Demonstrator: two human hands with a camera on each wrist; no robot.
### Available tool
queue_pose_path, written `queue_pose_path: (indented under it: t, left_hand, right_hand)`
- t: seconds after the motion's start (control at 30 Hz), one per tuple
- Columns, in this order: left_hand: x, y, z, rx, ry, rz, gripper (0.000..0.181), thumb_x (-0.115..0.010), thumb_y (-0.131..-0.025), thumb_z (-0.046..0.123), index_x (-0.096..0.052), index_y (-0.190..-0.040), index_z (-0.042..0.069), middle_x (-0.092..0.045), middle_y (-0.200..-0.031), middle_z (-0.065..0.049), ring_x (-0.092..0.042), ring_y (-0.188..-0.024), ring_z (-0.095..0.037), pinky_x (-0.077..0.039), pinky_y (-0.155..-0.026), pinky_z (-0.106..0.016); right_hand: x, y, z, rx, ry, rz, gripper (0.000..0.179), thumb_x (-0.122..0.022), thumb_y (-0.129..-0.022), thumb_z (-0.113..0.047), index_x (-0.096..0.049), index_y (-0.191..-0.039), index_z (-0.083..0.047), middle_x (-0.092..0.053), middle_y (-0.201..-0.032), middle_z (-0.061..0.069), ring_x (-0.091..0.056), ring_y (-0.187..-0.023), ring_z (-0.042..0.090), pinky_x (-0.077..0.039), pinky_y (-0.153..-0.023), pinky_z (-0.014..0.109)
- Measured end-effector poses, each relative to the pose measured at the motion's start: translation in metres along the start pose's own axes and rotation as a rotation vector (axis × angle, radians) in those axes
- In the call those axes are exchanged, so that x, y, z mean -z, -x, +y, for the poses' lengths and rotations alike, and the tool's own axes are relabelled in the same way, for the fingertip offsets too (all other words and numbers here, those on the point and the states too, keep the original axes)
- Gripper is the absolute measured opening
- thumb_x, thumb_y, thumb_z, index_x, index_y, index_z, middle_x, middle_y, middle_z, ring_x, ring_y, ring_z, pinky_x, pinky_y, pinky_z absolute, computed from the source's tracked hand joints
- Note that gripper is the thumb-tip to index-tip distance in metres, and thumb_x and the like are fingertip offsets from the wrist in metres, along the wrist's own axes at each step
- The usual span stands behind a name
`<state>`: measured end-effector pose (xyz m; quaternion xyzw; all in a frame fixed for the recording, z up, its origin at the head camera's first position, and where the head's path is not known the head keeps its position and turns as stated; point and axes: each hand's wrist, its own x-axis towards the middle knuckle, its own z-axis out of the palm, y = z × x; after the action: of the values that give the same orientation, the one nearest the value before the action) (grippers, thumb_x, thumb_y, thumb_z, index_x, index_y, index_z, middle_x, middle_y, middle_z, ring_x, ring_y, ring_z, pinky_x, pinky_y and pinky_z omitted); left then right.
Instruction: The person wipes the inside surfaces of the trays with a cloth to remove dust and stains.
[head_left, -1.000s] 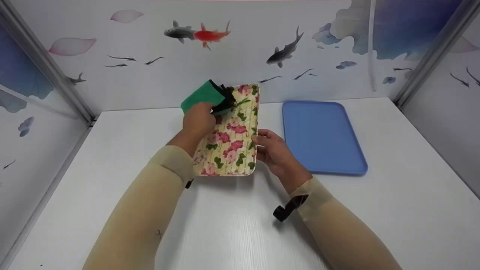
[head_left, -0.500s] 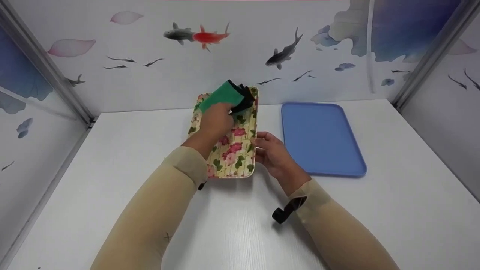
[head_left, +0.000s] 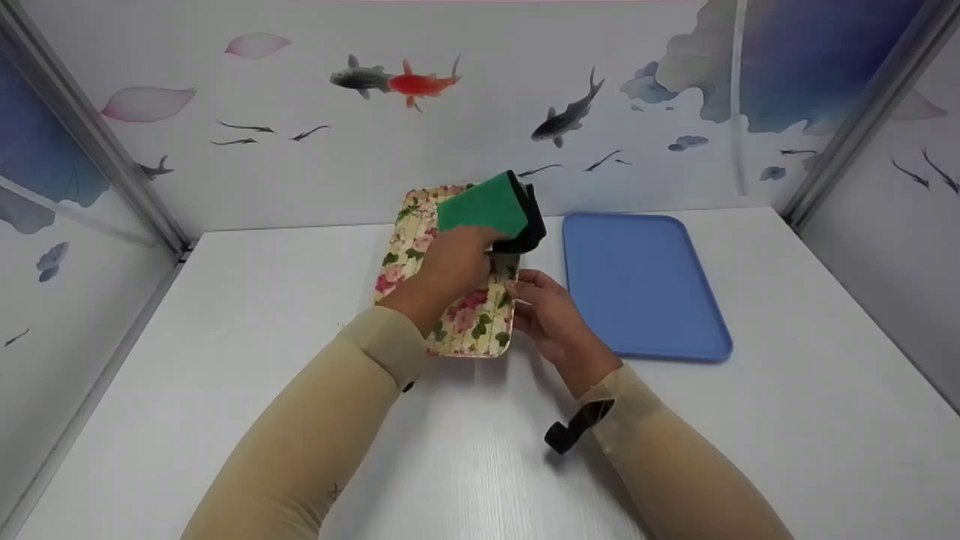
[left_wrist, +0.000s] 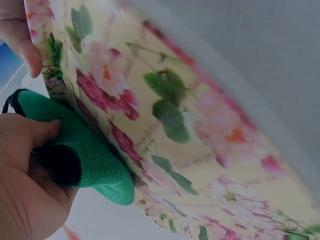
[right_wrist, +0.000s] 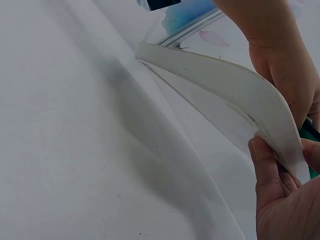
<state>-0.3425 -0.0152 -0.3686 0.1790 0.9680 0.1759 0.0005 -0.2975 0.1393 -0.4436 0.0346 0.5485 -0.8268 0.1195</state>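
Note:
In the head view my left hand [head_left: 457,262] grips a folded green cloth [head_left: 484,206] with black edges. The cloth lies against the upper right part of a floral tray [head_left: 405,255], which is tilted up off the table. Its pink flowers and green leaves face me. My right hand [head_left: 551,311] pinches the tray's right edge, thumb on the patterned side. The right wrist view shows the tray's plain white underside [right_wrist: 215,75] with fingers [right_wrist: 267,170] behind the rim. In the left wrist view the green cloth [left_wrist: 85,145] touches the tray surface, thumb on top.
A blue tray [head_left: 645,285] lies flat on the white table [head_left: 262,300], right of my hands. White panels with painted fish [head_left: 566,112] close off the back and sides. Metal posts [head_left: 90,120] stand at the corners.
My left hand has moved the cloth rightward across the upper part of the floral tray, to its right edge. The right hand keeps its hold on the rim.

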Motion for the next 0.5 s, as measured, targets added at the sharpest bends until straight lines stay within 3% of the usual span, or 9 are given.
queue_pose_path:
  t: [0.17, 0.27, 0.5]
  left_hand:
    - [-0.001, 0.002, -0.010, -0.101, -0.117, -0.045, 0.027, -0.071, -0.100, 0.027, -0.071, -0.126, 0.021, -0.074, -0.124, -0.002, -0.067, -0.117, -0.024, -0.052, -0.109, -0.045]
    - [0.003, 0.002, -0.020, -0.134, -0.144, -0.062, 0.030, -0.072, -0.099, 0.029, -0.071, -0.128, 0.021, -0.074, -0.124, -0.003, -0.067, -0.115, -0.024, -0.053, -0.107, -0.045]
    - [0.008, 0.005, -0.045, -0.092, -0.175, -0.069, 0.039, -0.066, -0.103, 0.016, -0.066, -0.141, 0.024, -0.070, -0.137, -0.002, -0.064, -0.128, -0.025, -0.051, -0.111, -0.047]
  right_hand:
    - [0.000, 0.001, 0.001, -0.008, -0.002, -0.003, 0.024, -0.057, -0.105, -0.014, -0.053, -0.128, -0.008, -0.070, -0.101, 0.003, -0.073, -0.085, 0.016, -0.060, -0.075, 0.029]
    - [0.000, 0.000, 0.001, -0.013, 0.003, 0.009, 0.025, -0.058, -0.105, -0.015, -0.054, -0.129, -0.007, -0.071, -0.102, 0.003, -0.073, -0.085, 0.015, -0.060, -0.074, 0.028]
    - [0.000, -0.001, 0.001, -0.011, -0.013, 0.023, 0.019, -0.056, -0.106, -0.012, -0.056, -0.124, -0.007, -0.073, -0.099, 0.001, -0.073, -0.082, 0.014, -0.060, -0.071, 0.026]
